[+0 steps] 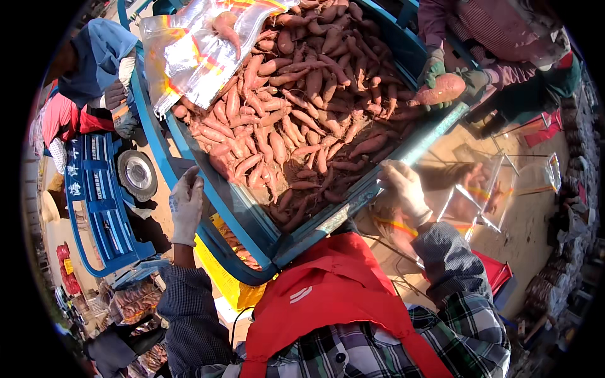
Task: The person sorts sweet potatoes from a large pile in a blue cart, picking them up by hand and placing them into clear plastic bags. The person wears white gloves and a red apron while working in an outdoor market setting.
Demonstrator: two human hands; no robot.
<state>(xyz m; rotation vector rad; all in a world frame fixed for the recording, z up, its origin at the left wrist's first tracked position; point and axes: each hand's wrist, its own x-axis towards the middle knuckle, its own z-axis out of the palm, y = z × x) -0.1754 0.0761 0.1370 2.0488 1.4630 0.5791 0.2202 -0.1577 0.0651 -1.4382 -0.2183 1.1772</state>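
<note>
In a white glove, my left hand (185, 205) is raised beside the blue metal side rail (215, 208) of a cargo bed, with nothing visible in its fingers. My right hand (406, 191), also gloved, is at the bed's worn near edge (331, 219); its fingers are curled, and whether they grip anything is unclear. Reddish sweet potatoes (307, 94) are heaped in the bed before me. A clear plastic bag (401, 231) with sweet potatoes inside is below my right hand, outside the bed.
Clear bags (198, 52) lie over the heap. At right, a co-worker's green-gloved hands (432, 71) hold a large sweet potato (442, 89). Beneath the left rail is a yellow crate (227, 279). People and another blue vehicle (106, 193) are at left; bagged sweet potatoes (491, 189) stand right.
</note>
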